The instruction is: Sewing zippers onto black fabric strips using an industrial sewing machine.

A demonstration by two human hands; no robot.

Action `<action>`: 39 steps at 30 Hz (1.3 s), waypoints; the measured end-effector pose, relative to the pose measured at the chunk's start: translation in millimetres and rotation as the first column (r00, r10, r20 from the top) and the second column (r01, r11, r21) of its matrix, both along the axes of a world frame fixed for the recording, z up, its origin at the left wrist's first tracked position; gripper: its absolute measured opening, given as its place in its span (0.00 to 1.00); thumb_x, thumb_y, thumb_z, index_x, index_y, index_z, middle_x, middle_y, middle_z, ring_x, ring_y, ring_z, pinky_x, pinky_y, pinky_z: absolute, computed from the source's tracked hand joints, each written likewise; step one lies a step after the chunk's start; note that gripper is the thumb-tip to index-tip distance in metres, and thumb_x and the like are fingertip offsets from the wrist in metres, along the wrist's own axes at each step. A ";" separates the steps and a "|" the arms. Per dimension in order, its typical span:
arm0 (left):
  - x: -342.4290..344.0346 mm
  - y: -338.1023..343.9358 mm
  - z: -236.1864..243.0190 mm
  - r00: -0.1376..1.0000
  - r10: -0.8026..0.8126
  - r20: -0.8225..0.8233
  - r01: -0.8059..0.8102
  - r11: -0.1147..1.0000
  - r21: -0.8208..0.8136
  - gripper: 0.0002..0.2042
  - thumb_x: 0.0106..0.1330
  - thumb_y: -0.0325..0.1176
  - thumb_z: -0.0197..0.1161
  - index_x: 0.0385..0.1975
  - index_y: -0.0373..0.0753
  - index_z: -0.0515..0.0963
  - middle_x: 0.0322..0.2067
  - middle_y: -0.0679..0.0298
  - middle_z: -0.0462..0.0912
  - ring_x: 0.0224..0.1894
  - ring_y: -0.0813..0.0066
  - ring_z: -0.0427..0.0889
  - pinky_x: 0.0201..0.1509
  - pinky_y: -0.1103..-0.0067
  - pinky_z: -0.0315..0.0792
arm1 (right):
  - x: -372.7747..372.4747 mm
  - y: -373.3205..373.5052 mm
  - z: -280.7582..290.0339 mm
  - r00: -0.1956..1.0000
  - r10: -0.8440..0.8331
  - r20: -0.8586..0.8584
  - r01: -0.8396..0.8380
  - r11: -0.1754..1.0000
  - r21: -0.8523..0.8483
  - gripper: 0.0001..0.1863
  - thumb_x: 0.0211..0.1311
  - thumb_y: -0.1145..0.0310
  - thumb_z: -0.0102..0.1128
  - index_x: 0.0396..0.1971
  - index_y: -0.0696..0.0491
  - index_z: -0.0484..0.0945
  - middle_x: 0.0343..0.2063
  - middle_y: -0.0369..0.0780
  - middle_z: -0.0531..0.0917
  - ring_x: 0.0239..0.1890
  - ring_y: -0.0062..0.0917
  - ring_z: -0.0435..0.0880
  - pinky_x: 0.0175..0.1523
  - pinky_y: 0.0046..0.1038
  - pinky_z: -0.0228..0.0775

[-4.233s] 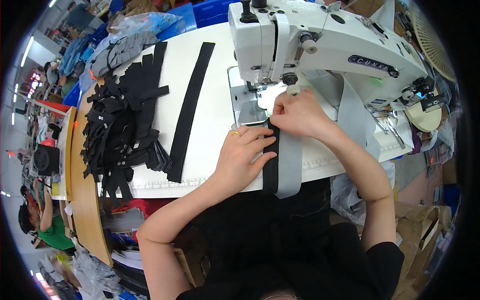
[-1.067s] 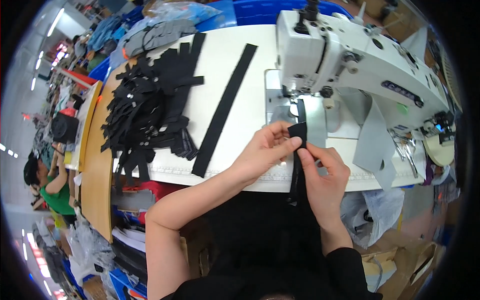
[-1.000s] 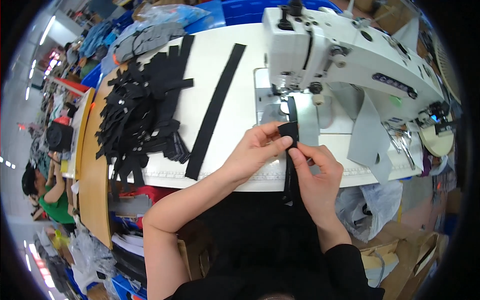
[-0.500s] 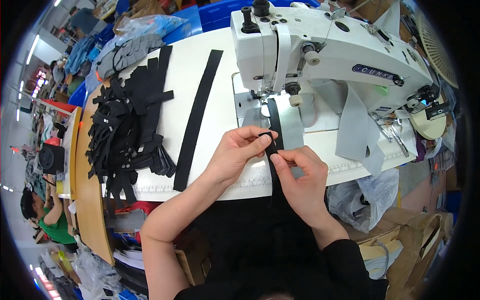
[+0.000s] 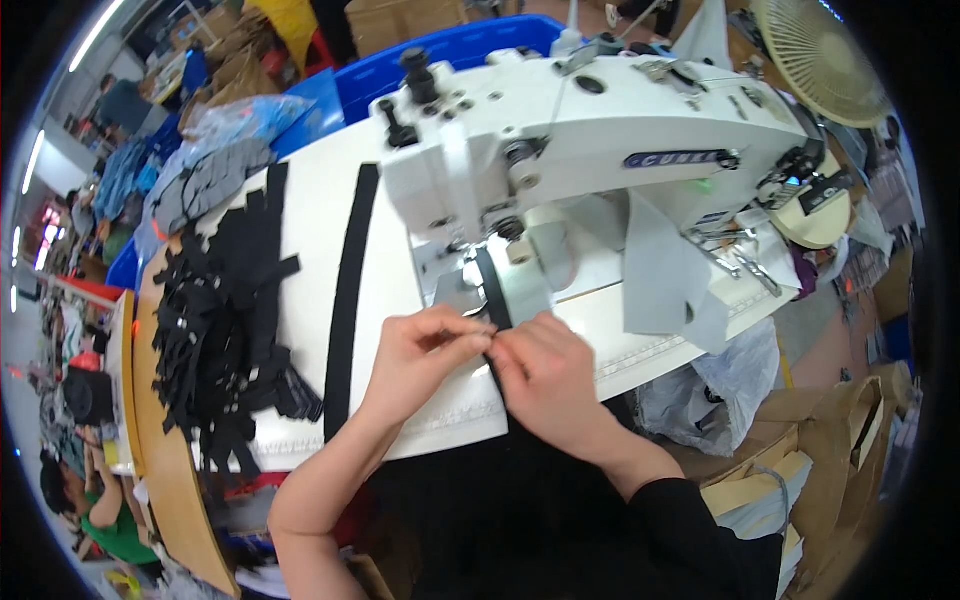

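Observation:
A narrow black fabric strip [image 5: 493, 287] runs from under the presser foot of a white sewing machine [image 5: 590, 130] toward me. My left hand [image 5: 425, 358] is closed in a pinch on this strip, thumb against forefinger. Close against it, my right hand [image 5: 545, 372] pinches the strip too, fingertips nearly touching those of the left. The fingers hide the part of the strip between them, and motion blurs it a little. Left of the machine, a long black strip [image 5: 350, 285] lies by itself on the white tabletop [image 5: 440, 425].
A heap of black strips [image 5: 220, 320] covers the table's left side. Grey fabric [image 5: 665, 270] hangs beneath the machine arm, near metal scissors [image 5: 750, 265]. Behind stand a blue crate [image 5: 460, 50] and a fan [image 5: 825, 65]. Cardboard [image 5: 830, 470] is at lower right; another person [image 5: 110, 510] sits far left.
The whole view has shifted, so the machine and table sit lower and further left. Both hands stay on the strip, fingertips closer together; the folded bit of strip seen earlier is now covered.

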State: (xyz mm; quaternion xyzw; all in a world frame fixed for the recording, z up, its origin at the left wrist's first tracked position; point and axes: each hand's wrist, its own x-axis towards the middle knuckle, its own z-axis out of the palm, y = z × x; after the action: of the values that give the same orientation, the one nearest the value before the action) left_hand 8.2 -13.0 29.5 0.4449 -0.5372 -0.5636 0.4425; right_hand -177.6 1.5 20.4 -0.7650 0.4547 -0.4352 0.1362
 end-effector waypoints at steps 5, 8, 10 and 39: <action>-1.6 2.0 -4.7 0.976 0.164 0.141 -0.143 0.978 -0.153 0.03 0.63 0.23 0.74 0.31 0.31 0.87 0.29 0.67 0.86 0.33 0.84 0.80 0.38 0.83 0.71 | 6.9 0.7 -4.7 1.000 0.027 -0.007 -0.026 1.000 0.010 0.05 0.64 0.73 0.66 0.29 0.56 0.79 0.26 0.40 0.80 0.33 0.38 0.79 0.37 0.38 0.73; 3.4 -5.7 -7.8 0.975 0.211 0.072 -0.206 0.976 -0.075 0.03 0.65 0.24 0.73 0.31 0.31 0.87 0.28 0.68 0.86 0.32 0.85 0.79 0.38 0.83 0.71 | 7.7 2.9 -2.9 0.988 0.079 0.136 -0.103 0.979 0.176 0.05 0.67 0.71 0.64 0.33 0.56 0.81 0.28 0.41 0.82 0.35 0.40 0.81 0.38 0.40 0.74; 3.0 -15.0 -6.6 0.977 0.206 0.051 -0.205 0.979 -0.022 0.04 0.67 0.24 0.72 0.32 0.31 0.87 0.27 0.69 0.85 0.31 0.86 0.78 0.36 0.85 0.70 | 1.2 1.6 -0.1 0.996 0.056 0.068 -0.070 0.973 0.222 0.05 0.69 0.70 0.64 0.35 0.56 0.83 0.29 0.42 0.83 0.36 0.41 0.81 0.38 0.41 0.74; 0.8 -5.9 -9.0 0.656 0.316 0.686 0.149 0.837 -0.527 0.13 0.67 0.28 0.67 0.50 0.33 0.86 0.52 0.58 0.83 0.55 0.60 0.78 0.67 0.65 0.62 | 12.2 -17.8 -6.5 0.978 -0.179 -0.105 0.190 0.976 0.104 0.08 0.63 0.67 0.71 0.36 0.52 0.80 0.30 0.38 0.82 0.36 0.35 0.82 0.35 0.36 0.75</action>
State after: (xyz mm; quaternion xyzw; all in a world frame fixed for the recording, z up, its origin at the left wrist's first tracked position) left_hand 9.0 -18.9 20.5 0.5183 -0.7844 -0.1317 0.3141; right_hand -165.4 -16.3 13.9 -0.7302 0.5540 -0.3825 0.1166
